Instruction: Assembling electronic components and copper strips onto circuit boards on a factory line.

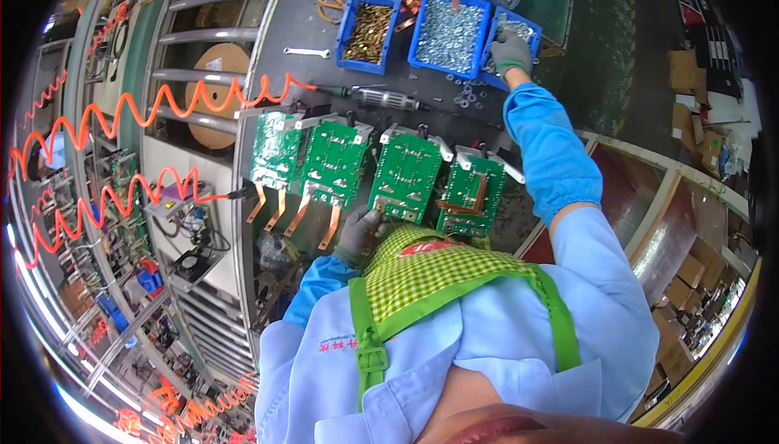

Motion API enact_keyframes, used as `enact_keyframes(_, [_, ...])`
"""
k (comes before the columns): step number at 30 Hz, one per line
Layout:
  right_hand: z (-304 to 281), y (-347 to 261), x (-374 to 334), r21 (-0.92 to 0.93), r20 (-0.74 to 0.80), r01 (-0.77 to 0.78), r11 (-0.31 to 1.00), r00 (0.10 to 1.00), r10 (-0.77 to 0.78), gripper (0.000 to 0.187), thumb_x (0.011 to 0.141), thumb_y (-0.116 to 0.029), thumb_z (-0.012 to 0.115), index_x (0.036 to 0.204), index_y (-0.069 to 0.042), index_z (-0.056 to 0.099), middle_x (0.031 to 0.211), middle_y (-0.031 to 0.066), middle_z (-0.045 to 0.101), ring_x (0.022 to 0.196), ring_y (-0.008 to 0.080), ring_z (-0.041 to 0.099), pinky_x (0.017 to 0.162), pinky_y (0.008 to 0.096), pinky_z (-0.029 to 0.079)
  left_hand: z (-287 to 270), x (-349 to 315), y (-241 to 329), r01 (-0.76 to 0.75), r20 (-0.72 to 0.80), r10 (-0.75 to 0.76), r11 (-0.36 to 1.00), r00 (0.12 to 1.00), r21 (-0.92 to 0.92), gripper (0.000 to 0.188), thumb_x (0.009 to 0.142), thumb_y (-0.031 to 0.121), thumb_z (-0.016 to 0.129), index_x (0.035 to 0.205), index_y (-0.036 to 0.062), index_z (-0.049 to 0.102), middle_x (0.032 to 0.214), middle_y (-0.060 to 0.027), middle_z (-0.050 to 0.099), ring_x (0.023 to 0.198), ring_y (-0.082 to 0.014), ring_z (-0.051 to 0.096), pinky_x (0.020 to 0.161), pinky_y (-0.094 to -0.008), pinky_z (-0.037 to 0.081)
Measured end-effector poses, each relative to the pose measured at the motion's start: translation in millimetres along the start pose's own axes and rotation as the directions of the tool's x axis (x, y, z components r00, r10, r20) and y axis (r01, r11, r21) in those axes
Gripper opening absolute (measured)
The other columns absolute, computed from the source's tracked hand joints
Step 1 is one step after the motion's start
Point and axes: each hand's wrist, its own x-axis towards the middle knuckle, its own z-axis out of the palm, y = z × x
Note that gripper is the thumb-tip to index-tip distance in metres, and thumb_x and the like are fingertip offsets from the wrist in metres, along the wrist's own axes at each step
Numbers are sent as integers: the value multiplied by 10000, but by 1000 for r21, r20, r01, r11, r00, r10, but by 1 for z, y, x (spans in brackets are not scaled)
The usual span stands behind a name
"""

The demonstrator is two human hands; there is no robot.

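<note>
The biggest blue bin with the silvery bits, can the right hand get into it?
Probably yes: the right hand is at the next bin, and the biggest blue bin looks open on top.

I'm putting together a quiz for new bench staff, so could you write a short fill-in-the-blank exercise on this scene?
1. The left hand and right hand both wear grey ____.
2. The row holds ____ green boards.
3. The bin of brass parts is ____.
4. The wrench lies to the ____ of that bin.

Missing words: gloves; four; blue; left.
</note>
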Motion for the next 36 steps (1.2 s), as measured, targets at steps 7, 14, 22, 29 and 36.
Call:
enact_keyframes(7, [-8, 32, 18, 122, -184, 96, 988, 980, -73, 225, 736, -279, 594, 840, -83, 634, 808, 137, 644, 789, 317, 613, 728, 394, 473, -7, -1, -3, 34, -20, -34, 999, 999, -4, 273, 854, 224, 567, 1004, -1, 526, 833, -69, 553, 639, -137, 506, 541, -250, 396])
enact_keyframes(14, [-17, -32, -3, 186, 238, 515, 836, 802, -547, 200, 770, -215, 567, 919, -95, 623, 887, 117, 649, 823, 309, 603, 740, 399, 467, 0, -3, 5, 17, -23, -16, 999, 1000, 41, 220, 872, 187, 515, 983, 0, 544, 794, -32, 562, 618, -93, 521, 537, -208, 419])
enact_keyframes(22, [35, -77, -2, -506, 563, 678, 533, 728, -390, 234, 831, -129, 439, 995, -100, 603, 987, 141, 627, 933, 336, 594, 778, 430, 480, 6, -5, -4, -18, -88, 16, 1000, 996, -12, 244, 860, 207, 546, 1003, 9, 546, 786, -29, 555, 632, -85, 514, 555, -209, 416])
enact_keyframes(29, [31, -80, 10, -425, 494, 638, 642, 758, -427, 224, 828, -164, 451, 983, -88, 594, 956, 182, 619, 912, 357, 591, 773, 457, 468, 5, -5, -6, -49, -68, 45, 997, 997, -56, 180, 865, 190, 522, 931, 25, 545, 754, -33, 548, 623, -92, 508, 555, -221, 411])
enact_keyframes(36, [-45, -85, -31, 188, 238, 538, 822, 787, -570, 190, 793, -177, 566, 953, -79, 595, 840, 126, 636, 787, 267, 615, 689, 380, 475, 3, -9, -1, -78, -25, 80, 995, 996, 70, 218, 886, 222, 491, 881, 14, 558, 706, -39, 552, 602, -89, 505, 534, -218, 404])
